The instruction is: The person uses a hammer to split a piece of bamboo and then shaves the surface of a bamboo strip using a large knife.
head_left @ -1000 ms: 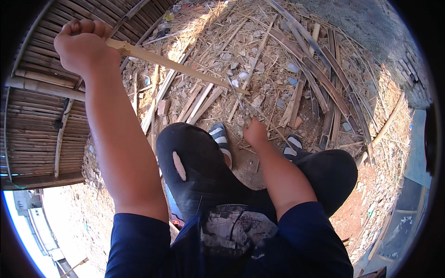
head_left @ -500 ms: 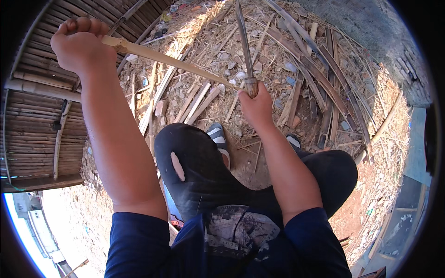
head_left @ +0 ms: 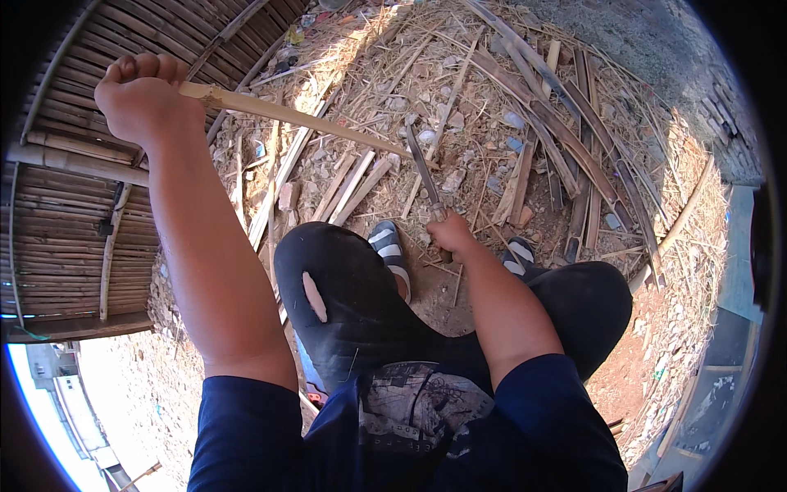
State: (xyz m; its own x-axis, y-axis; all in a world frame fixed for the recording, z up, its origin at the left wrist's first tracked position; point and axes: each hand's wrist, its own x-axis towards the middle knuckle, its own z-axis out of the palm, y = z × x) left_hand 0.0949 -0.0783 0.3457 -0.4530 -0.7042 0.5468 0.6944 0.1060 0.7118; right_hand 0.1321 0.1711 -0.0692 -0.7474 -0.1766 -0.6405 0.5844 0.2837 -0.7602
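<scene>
**Bamboo strip under the blade**

Upper left, your left hand (head_left: 143, 98) grips the bamboo strip (head_left: 303, 121), which slants toward centre. Your right hand (head_left: 451, 235) clamps the knife (head_left: 424, 168), blade touching the strip's far end. Next move likely calls for a steady, controlled cut.

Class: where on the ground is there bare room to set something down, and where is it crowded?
Bare dirt lies between the sandalled feet, below the right hand gripping the knife. Reddish earth right of the knee is open. Ahead, split bamboo strips and straw crowd the ground.

- You see split bamboo slats (head_left: 566, 156) strewn over the straw-littered ground (head_left: 492, 74).
- Your striped sandals (head_left: 387, 243) rest below.
- A bamboo wall (head_left: 65, 189) stands left.
</scene>
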